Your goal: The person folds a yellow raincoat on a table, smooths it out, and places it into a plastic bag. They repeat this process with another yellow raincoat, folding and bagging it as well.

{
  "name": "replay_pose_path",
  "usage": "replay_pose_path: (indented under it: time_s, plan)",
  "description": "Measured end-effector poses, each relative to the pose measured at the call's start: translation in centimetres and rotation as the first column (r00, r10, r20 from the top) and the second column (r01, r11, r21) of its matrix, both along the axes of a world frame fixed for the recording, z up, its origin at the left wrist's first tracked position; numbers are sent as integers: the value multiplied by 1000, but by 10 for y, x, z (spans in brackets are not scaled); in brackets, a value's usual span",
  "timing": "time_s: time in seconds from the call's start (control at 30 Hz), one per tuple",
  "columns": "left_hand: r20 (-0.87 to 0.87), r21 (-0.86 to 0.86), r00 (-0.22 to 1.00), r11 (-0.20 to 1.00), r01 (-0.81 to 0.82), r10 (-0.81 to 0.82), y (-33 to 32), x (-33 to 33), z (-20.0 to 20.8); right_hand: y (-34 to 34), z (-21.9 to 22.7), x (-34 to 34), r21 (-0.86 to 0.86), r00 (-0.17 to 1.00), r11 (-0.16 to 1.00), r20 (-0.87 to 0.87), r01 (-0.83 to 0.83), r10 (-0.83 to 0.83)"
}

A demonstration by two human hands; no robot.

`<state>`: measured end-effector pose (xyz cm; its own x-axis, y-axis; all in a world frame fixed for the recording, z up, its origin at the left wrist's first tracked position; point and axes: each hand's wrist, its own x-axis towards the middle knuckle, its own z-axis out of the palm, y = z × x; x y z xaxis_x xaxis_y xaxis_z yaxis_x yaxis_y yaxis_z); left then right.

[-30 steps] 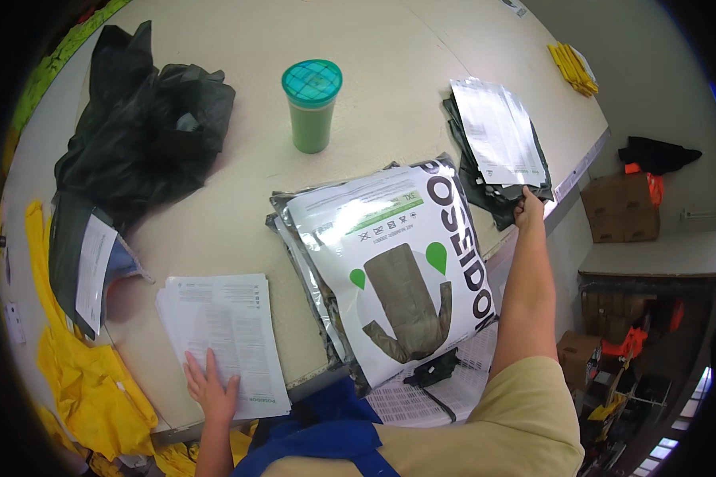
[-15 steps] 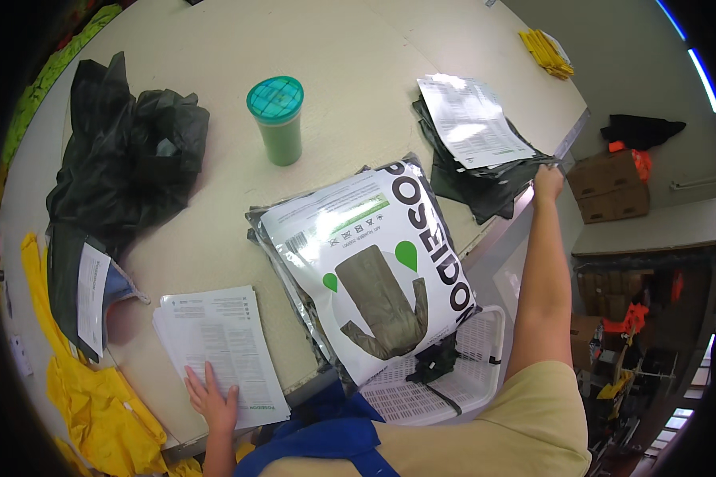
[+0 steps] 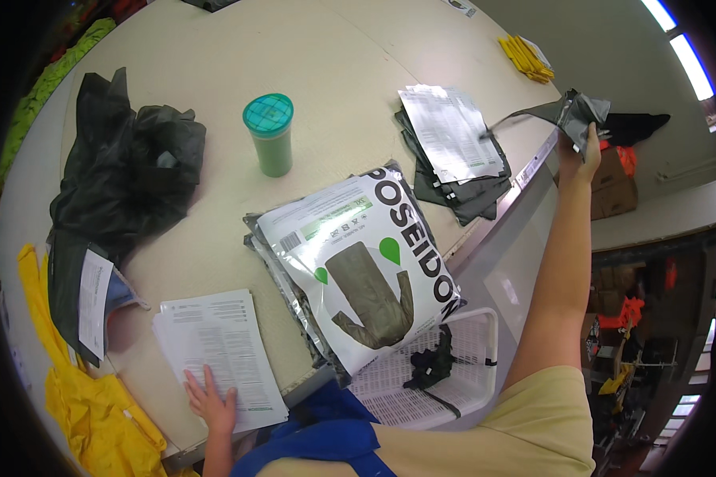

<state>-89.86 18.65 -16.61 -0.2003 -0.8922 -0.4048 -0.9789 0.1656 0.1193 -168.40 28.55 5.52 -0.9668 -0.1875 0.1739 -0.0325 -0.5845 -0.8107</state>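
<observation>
My left hand (image 3: pixel 212 402) lies flat with spread fingers on a stack of printed white sheets (image 3: pixel 223 342) at the table's near edge. Out at the right, past the table edge, my right hand (image 3: pixel 585 163) grips a dark grey-green fabric piece (image 3: pixel 571 115). A long thin strip of it trails left toward a pile of folded dark fabric pieces (image 3: pixel 473 199). Printed sheets (image 3: pixel 449 131) lie on that pile. Between my arms sits a stack of packaged garments (image 3: pixel 358 262), in clear plastic with a white printed insert picturing a dark garment.
A white plastic basket (image 3: pixel 473 374) with dark straps (image 3: pixel 431 362) stands below the table edge. A green lidded tumbler (image 3: pixel 272 147) is mid-table. Dark garments (image 3: pixel 127 167) and a yellow garment (image 3: pixel 103 413) lie left. Small yellow packets (image 3: pixel 525 60) lie far right.
My right hand has lifted a dark fabric piece off the right-hand pile and moved it up and right, beyond the table edge. My left hand has stayed on the sheets.
</observation>
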Motion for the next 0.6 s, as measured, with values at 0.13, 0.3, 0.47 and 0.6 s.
replay_pose_path:
  time_s: [0.13,0.3,0.47,0.6]
  plan:
    - [-46,-23,999,1000,-3,2,1,1,0,4,-74,3,133,986,985,113,109,-124]
    - [-50,1,999,1000,-23,23,0,-7,6,21,-210,16,564,850,817,484,-121,-209]
    - [-78,-6,997,1000,-20,20,-3,-10,5,53,-204,39,692,918,721,276,16,-285]
    - [-131,-57,990,996,-64,56,2,9,6,16,-81,148,620,981,762,-157,186,-112]
